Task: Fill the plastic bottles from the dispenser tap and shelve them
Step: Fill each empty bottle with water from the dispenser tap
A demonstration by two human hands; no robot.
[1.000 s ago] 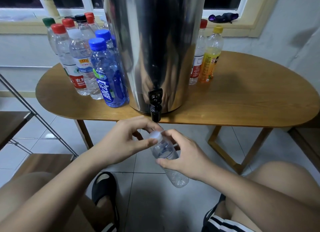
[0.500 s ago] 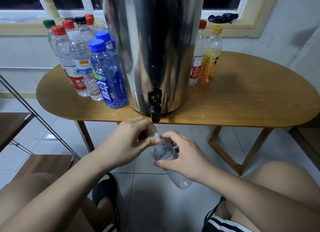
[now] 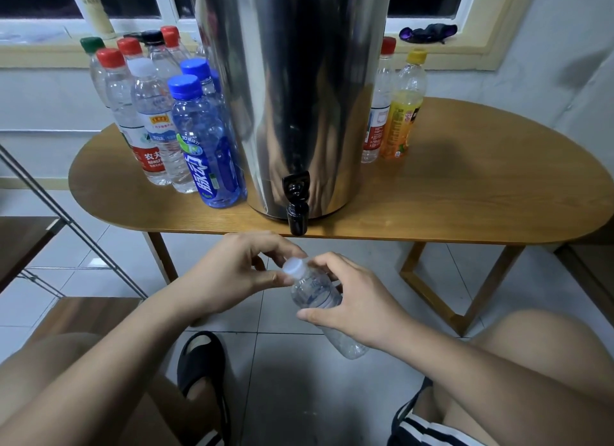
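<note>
Two hands grip one tilted bottle (image 3: 315, 291): right hand (image 3: 352, 299) curls round its body, left hand (image 3: 229, 272) pinches the cap (image 3: 293, 266), pointing up-left.

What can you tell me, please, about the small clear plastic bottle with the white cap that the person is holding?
The small clear plastic bottle has a white cap and faint blue print round its middle. It is tilted, cap up and leftward, base down and rightward. The left hand pinches the cap; the right hand grips the body. It is held just below the black dispenser tap, touching neither it nor the oval wooden table. Its fill level cannot be told.
</note>
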